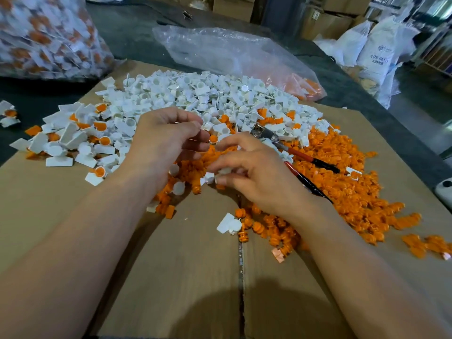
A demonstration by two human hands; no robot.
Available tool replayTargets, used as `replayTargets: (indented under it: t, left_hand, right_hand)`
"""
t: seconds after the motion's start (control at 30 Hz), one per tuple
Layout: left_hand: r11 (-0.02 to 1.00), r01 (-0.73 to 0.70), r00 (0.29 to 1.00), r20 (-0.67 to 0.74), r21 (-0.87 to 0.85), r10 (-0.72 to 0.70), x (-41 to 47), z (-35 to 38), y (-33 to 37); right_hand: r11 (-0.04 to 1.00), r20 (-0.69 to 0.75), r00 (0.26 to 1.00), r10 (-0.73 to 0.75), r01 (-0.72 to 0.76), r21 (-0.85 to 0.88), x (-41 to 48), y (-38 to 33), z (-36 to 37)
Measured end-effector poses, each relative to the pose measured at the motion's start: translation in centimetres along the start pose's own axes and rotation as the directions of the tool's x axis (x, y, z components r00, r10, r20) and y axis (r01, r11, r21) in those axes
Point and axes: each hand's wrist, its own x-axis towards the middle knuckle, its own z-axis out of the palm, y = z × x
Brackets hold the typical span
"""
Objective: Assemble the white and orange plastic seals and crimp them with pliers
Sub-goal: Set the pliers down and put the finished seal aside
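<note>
A flattened cardboard sheet (pixel 190 277) covers a dark table in a storeroom stacked with boxes and sacks. A heap of white seal bodies (pixel 195 94) lies toward 12 o'clock on the sheet, a spread of orange inserts (pixel 342 182) toward 3 o'clock, and assembled seals (pixel 71 135) toward 9 o'clock. The pliers (pixel 291 152) rest on the orange parts, red-and-black handles pointing to 4 o'clock. At the centre, the left hand (pixel 163 140) curls its fingers, pinching a small white piece (pixel 205 126) at thumb and forefinger. The right hand (pixel 252 172), at 4 o'clock from it, grips a white seal body (pixel 223 171) between thumb and fingertips. 2 plastic bags sit behind: a full one (pixel 46 33) at 10 o'clock, a nearly empty one (pixel 234 55) at 1 o'clock.
</note>
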Motion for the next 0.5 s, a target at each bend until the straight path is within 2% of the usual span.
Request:
replayTargets:
  t: [0.1,0.23,0.33,0.43,0.5]
  left_hand:
    - [1.000,0.011,0.997,0.074,0.027,-0.013,-0.1,-0.1,0.1]
    - [0.994,-0.027,0.973,0.232,0.108,0.001,-0.8,0.3,0.3]
    - [0.984,-0.046,0.957,0.290,0.174,-0.006,-1.5,0.9,0.1]
    - [0.977,-0.092,0.963,0.268,0.194,0.038,-1.6,1.1,-0.1]
    - [0.974,-0.125,0.965,0.253,0.190,0.074,-1.5,1.0,-0.1]
  right_hand:
    - [0.998,-0.152,0.987,0.051,-0.046,0.033,0.0,0.4,-0.3]
    - [0.980,-0.306,0.939,0.155,-0.107,0.170,0.0,0.6,-0.5]
    - [0.981,-0.335,0.934,0.124,-0.064,0.184,0.0,0.4,-0.4]
    - [0.976,-0.310,0.948,0.073,-0.004,0.217,-0.1,0.1,-0.2]
    - [0.958,-0.287,0.953,0.092,-0.006,0.287,-0.1,0.0,-0.4]
